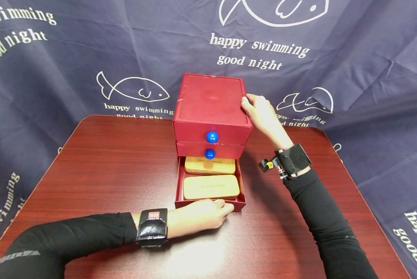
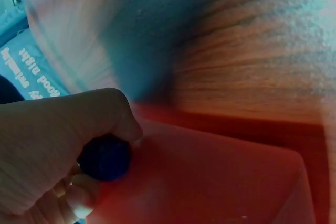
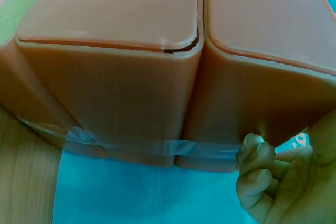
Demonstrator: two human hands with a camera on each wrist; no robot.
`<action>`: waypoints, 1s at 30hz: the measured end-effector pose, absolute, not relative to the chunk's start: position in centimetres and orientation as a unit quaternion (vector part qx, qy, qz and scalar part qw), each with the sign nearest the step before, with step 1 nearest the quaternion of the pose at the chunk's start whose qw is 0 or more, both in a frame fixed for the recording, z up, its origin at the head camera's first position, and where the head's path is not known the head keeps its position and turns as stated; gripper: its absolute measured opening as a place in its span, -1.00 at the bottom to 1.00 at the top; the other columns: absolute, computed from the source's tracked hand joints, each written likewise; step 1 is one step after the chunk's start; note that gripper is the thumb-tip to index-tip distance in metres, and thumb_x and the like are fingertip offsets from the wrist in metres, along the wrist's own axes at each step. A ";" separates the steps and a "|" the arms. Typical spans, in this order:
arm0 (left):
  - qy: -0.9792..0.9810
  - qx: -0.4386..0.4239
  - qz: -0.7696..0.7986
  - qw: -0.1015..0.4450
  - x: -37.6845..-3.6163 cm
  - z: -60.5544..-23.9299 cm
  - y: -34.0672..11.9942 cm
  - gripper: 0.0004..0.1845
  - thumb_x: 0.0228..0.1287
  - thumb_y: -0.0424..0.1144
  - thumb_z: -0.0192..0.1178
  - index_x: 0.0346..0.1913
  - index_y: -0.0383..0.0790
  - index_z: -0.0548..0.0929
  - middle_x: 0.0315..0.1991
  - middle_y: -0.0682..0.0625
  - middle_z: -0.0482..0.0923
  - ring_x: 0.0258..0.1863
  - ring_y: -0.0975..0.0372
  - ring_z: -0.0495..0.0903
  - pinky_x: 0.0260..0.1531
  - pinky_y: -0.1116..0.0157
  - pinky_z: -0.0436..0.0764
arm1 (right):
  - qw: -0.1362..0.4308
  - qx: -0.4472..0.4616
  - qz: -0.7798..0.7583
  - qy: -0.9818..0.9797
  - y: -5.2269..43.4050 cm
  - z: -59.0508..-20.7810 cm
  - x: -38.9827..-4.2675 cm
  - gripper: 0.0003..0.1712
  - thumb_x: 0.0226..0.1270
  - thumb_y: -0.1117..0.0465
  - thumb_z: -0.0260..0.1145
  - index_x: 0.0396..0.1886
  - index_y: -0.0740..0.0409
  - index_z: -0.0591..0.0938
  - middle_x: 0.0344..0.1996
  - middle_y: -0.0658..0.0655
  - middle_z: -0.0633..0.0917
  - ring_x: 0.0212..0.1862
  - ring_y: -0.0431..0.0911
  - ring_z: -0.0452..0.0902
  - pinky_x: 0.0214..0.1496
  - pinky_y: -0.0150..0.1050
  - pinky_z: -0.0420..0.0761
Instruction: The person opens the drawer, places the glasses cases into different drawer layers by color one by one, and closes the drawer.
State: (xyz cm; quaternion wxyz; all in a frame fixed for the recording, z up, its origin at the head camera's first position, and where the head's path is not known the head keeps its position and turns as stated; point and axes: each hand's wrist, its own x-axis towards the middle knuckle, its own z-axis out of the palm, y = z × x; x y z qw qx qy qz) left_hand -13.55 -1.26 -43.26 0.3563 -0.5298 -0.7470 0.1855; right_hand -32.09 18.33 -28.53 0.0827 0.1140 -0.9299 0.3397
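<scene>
The left hand [image 1: 198,217] lies nearest, low on the table [image 1: 107,174], its black sleeve and wrist strap stretched across the dark red wood. Its fingers curl round the blue knob [image 2: 105,157] at the front of the bottom drawer [image 1: 210,203]; the left wrist view shows the knob pinched between thumb and fingers against the red drawer front.

The bottom drawer stands pulled out toward the person. Two tan cases lie in it: the near case [image 1: 211,186] fully in sight, the far case [image 1: 210,165] just behind it and partly under the chest [image 1: 211,102].

Above it, the middle drawer [image 1: 194,149] and top drawer [image 1: 191,130] sit pushed in, each with a blue knob [image 1: 211,136] at the centre of its front.

The right hand [image 1: 258,112] rests against the chest's upper right edge, towards the back, with fingers bent over the corner. In the right wrist view the fingertips [image 3: 257,156] touch the chest's side; whether they truly clasp it I cannot tell.

Behind the table hangs a navy cloth [image 1: 90,46] printed with white fish and words.
</scene>
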 end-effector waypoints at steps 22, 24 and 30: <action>-0.759 -0.531 0.144 0.348 -15.6 -43.3 -1.9 -0.80 0.27 -0.11 0.28 -0.37 -0.01 0.45 -0.45 0.19 0.38 -0.48 0.39 0.40 -0.66 0.55 0.34 | 0.086 0.119 0.341 -0.929 18.3 -28.6 -32.1 -0.60 0.52 0.04 -0.05 -0.30 0.21 0.59 -0.42 0.24 0.61 -0.24 0.08 0.52 -0.13 -0.17 0.40; -0.763 -0.529 0.144 0.342 -15.8 -43.2 -2.0 -0.78 0.26 -0.12 0.29 -0.35 -0.03 0.43 -0.47 0.18 0.40 -0.48 0.38 0.41 -0.66 0.55 0.35 | 0.085 0.118 0.342 -0.928 18.2 -28.6 -32.0 -0.61 0.52 0.04 -0.04 -0.30 0.20 0.59 -0.43 0.24 0.62 -0.25 0.08 0.52 -0.13 -0.17 0.41; -0.764 -0.536 0.143 0.330 -16.8 -42.9 -1.9 -0.76 0.31 -0.06 0.32 -0.34 -0.02 0.46 -0.42 0.17 0.42 -0.42 0.38 0.46 -0.60 0.54 0.43 | 0.087 0.118 0.342 -0.928 18.2 -28.6 -32.0 -0.62 0.51 0.04 -0.03 -0.35 0.19 0.56 -0.46 0.22 0.59 -0.27 0.07 0.51 -0.15 -0.17 0.39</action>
